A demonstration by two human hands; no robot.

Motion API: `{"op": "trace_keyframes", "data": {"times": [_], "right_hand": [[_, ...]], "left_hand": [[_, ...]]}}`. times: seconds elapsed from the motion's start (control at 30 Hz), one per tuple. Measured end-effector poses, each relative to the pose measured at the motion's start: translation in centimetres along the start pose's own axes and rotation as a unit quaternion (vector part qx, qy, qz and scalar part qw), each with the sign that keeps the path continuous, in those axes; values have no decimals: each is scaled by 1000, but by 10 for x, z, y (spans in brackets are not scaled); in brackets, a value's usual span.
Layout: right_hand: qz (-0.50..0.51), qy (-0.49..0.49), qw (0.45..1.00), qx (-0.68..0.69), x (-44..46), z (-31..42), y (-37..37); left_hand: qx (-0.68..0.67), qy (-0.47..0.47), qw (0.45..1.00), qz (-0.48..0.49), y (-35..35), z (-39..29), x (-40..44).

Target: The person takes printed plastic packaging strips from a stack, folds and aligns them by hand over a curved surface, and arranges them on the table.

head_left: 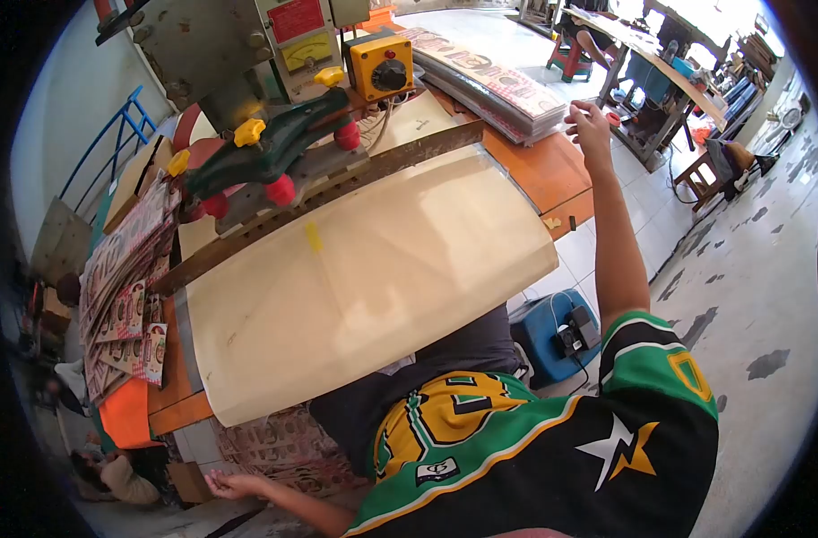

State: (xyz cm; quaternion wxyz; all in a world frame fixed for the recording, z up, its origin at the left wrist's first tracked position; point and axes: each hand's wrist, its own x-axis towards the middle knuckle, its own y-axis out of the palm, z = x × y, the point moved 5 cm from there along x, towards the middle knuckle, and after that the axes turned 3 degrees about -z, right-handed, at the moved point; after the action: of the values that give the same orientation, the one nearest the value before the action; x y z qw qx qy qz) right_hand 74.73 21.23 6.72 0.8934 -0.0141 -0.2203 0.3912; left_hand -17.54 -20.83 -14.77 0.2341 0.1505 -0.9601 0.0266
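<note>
My right hand (592, 134) is raised just beside the end of a stack of printed sheets (494, 76), fingers loosely bent and apart, with nothing visible in it. Down at the lower left, my left hand (233, 484) is turned palm up with its fingers apart and no object in it, close to printed sheets (288, 448) below the table. A large cream sheet (364, 278) lies across the work surface, its near edge curving down. Over its far side stands a machine with a dark green clamp frame (270, 152) and red feet.
A yellow control box (380, 67) with a black knob is on the machine. Printed pieces (126, 287) are piled at the left. A blue container (552, 336) with plugs stands below right. Other people are at the lower left (126, 475) and upper right.
</note>
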Motion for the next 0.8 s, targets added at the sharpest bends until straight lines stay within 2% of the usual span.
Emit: {"op": "trace_keyframes", "data": {"times": [0.07, 0.13, 0.17, 0.3, 0.37, 0.5, 0.57, 0.7, 0.77, 0.8], "right_hand": [[-19, 1, 999, -40, 22, -7, 1], [3, 41, 988, -150, 32, -10, 5], [3, 42, 988, -151, 38, -14, 6], [33, 12, 973, -227, 56, -27, 16], [13, -47, 946, -319, 68, -31, 19], [5, -63, 950, -306, 69, -24, 20], [17, -5, 966, -258, 67, -22, 19], [37, 29, 973, -227, 82, -32, 12], [143, 100, 973, -151, 96, -50, 18], [133, 103, 973, -156, 97, -52, 18]], "left_hand": [[2, 2, 1000, 20, 0, -5, -2], [10, 1, 1000, 27, -1, -13, -5], [18, 1, 999, 35, 0, -16, -6], [7, -10, 999, 39, 3, -24, -8], [1, -1, 999, 36, 5, -34, -10], [12, -7, 999, 41, 6, -42, -10], [-3, -6, 999, 45, 6, -38, -8], [-12, 4, 999, 51, 5, -38, -9], [-18, 2, 998, 54, 5, -44, -11], [-18, 2, 998, 54, 5, -45, -11]]}}
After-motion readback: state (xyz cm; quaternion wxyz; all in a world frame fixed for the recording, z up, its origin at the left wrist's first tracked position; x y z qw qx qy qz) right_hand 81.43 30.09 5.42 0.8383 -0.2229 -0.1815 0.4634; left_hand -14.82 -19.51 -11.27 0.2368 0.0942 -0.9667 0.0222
